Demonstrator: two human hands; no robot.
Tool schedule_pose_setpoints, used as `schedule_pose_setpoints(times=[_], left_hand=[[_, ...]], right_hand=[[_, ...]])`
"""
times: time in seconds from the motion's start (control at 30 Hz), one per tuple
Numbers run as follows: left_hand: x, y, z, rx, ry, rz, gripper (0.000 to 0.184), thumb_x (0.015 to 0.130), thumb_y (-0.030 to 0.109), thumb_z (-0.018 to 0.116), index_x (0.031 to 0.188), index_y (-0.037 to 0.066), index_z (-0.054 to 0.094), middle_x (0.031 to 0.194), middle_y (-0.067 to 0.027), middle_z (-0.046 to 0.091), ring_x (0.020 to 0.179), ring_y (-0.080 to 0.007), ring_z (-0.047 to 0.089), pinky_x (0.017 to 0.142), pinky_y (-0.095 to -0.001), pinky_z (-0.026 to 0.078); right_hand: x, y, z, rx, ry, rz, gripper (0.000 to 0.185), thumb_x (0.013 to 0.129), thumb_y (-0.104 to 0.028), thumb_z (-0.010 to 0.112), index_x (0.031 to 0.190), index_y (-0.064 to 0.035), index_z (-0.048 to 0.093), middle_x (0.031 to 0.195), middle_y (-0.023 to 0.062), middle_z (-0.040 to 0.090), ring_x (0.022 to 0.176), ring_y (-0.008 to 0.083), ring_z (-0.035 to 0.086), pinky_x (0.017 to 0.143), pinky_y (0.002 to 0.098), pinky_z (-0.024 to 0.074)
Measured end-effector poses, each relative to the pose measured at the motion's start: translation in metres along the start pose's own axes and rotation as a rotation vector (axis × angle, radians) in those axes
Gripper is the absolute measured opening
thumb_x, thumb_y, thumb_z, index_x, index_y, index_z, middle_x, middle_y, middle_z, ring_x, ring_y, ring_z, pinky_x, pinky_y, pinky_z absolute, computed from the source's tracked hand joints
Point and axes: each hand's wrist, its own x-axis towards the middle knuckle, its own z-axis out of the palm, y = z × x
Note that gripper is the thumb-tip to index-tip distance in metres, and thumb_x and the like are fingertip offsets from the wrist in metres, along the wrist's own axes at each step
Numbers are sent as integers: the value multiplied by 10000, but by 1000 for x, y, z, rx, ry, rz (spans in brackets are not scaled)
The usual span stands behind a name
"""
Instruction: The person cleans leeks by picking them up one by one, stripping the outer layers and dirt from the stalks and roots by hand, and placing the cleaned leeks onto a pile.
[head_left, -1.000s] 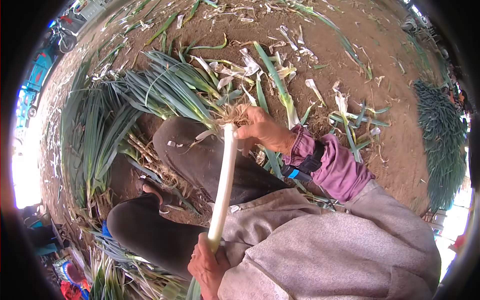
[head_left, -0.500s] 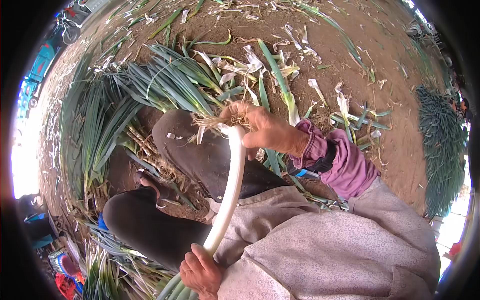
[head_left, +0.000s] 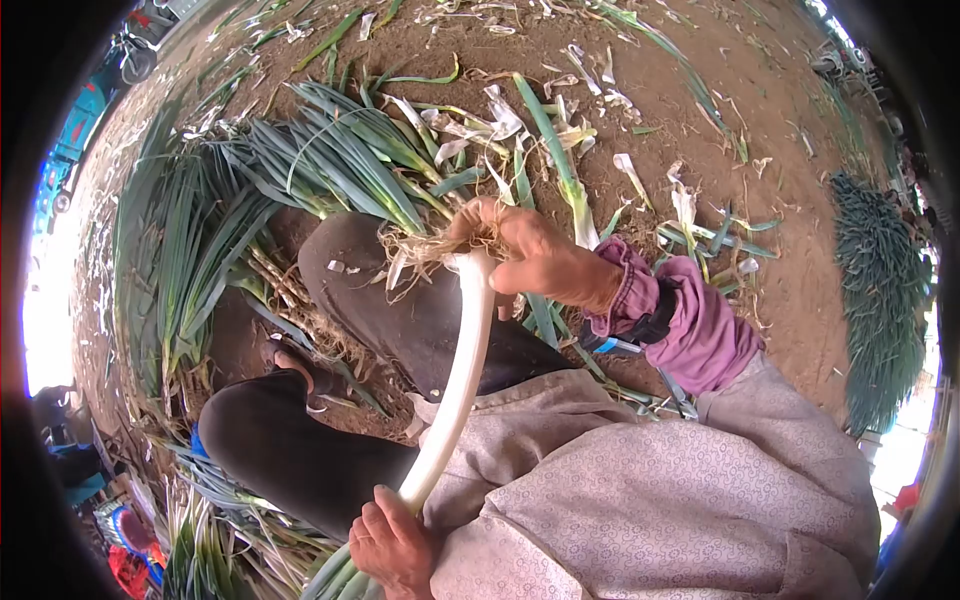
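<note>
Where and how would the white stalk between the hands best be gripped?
Likely mid-length on the white stalk, coming from above, wrapping across it: this stretch is slender, gently curved and free, between the right hand at the roots and the left hand by the green leaves.

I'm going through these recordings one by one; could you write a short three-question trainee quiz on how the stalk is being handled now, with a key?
1. Short answer: Which hand is at the tangle of roots?

2. True or false: The white stalk between the hands is perfectly straight.

3. Multiple choice: The left hand holds the stalk near which part?
A) the roots
B) the green leaves

Key:
1. The right hand.
2. False; it bends in a curve.
3. B.
</note>
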Motion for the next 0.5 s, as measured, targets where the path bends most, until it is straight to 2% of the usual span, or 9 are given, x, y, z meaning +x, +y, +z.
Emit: schedule_pose_setpoints(times=[0.13,0.5], left_hand=[[1,0,-2,1,-17,-10,460,752,46,604,1198,-48,538,868,-160,601,691,-320,587,589,-429,459],[5,-1,-4,-116,-22,-2,478,748,57,629,1205,-40,524,838,-157,597,682,-330,594,571,-434,453]], right_hand=[[-6,-11,7,90,47,105,500,715,-78,539,1200,1,444,1023,59,550,759,131,621,556,257,554],[-8,-12,3,178,14,102,502,735,-101,558,1203,3,410,980,83,566,739,134,646,571,255,582]])
